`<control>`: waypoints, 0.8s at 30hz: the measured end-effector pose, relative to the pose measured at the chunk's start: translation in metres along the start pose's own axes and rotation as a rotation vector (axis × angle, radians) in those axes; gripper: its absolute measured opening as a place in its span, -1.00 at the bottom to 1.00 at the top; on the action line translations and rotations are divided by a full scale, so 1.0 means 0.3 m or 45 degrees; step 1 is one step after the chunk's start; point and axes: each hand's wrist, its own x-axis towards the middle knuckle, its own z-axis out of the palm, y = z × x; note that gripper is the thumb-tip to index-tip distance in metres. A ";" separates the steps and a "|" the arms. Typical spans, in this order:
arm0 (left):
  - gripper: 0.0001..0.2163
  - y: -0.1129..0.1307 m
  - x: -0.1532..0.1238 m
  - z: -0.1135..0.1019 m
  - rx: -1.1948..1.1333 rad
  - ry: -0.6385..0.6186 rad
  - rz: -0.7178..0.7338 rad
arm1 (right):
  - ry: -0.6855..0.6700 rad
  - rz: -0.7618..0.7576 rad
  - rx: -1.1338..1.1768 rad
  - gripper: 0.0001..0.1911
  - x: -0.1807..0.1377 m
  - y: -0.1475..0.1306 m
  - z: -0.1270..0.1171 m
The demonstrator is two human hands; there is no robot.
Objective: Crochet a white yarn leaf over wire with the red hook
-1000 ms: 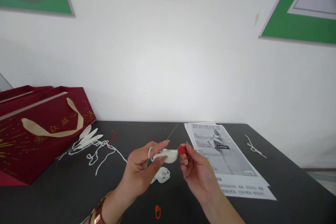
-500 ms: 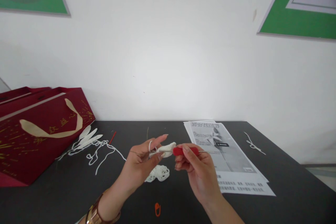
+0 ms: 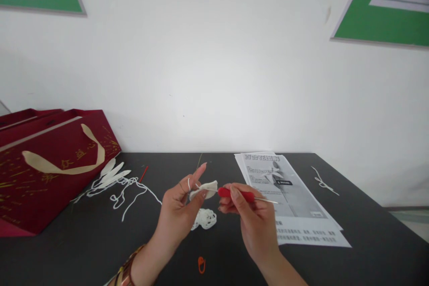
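My left hand (image 3: 183, 205) pinches a small white crocheted piece (image 3: 210, 188) between thumb and fingers, with white yarn looped round its raised index finger. In my right hand (image 3: 253, 208) is a crochet hook (image 3: 246, 195) with a red grip, its metal end pointing left into the crocheted piece and the other end sticking out to the right. Partly behind my left hand, a small bundle of white yarn (image 3: 206, 218) lies on the black table (image 3: 174, 254). Closer to me is an orange stitch marker (image 3: 201, 265).
Dark red gift bags (image 3: 60, 165) stand at the left. Beside them lie white crocheted petals (image 3: 112, 175) with loose yarn tails and a red needle (image 3: 144, 173). Printed sheets (image 3: 301, 210) are on the right, with a knotted piece of white yarn (image 3: 323, 183) farther right.
The hook has tilted, its right end now lower, and the crocheted piece has shifted slightly left and turned. My left index finger points more upward.
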 end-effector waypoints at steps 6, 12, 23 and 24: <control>-0.47 -0.012 -0.011 0.019 -0.487 0.072 -0.343 | -0.373 -1.062 -0.813 -0.52 -0.031 0.010 -0.019; -0.46 0.026 0.011 -0.019 -0.815 -0.199 -0.560 | -0.493 -1.273 -0.837 -0.52 -0.004 0.005 -0.050; -0.54 0.060 0.025 -0.082 -0.784 -0.437 -0.493 | -0.295 -0.479 -0.035 -0.79 0.007 -0.005 -0.046; -0.54 0.060 0.027 -0.086 -0.774 -0.449 -0.492 | -0.296 -0.476 -0.020 -0.80 0.007 -0.006 -0.049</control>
